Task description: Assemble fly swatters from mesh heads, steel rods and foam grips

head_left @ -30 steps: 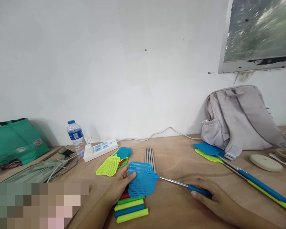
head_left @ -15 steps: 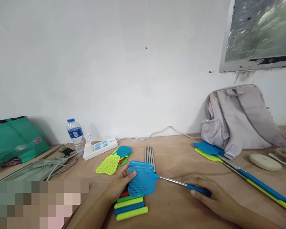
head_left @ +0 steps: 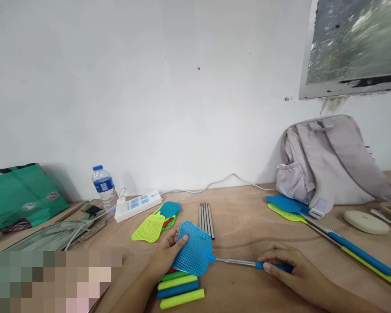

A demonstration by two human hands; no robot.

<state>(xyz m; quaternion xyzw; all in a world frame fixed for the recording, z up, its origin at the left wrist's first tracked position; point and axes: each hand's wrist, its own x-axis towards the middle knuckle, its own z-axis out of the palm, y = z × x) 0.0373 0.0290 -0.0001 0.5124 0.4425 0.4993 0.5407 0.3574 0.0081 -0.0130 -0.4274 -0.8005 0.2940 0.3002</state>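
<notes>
Wooden worktop (head_left: 247,217) under a white wall — left hand (head_left: 164,258) pinches the blue swatter head (head_left: 193,250) above the foam grips (head_left: 179,287), right hand (head_left: 288,269) curled round its handle (head_left: 273,266); best kept level and steady.

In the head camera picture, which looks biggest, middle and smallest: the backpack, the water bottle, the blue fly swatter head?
1. Backpack, plainly the largest.
2. Blue fly swatter head.
3. Water bottle.
The last two look close; the swatter head lies nearer the camera, so their order is unsure.

Swatter head (head_left: 193,250) on grips (head_left: 179,289), rods (head_left: 206,218) behind.
</notes>
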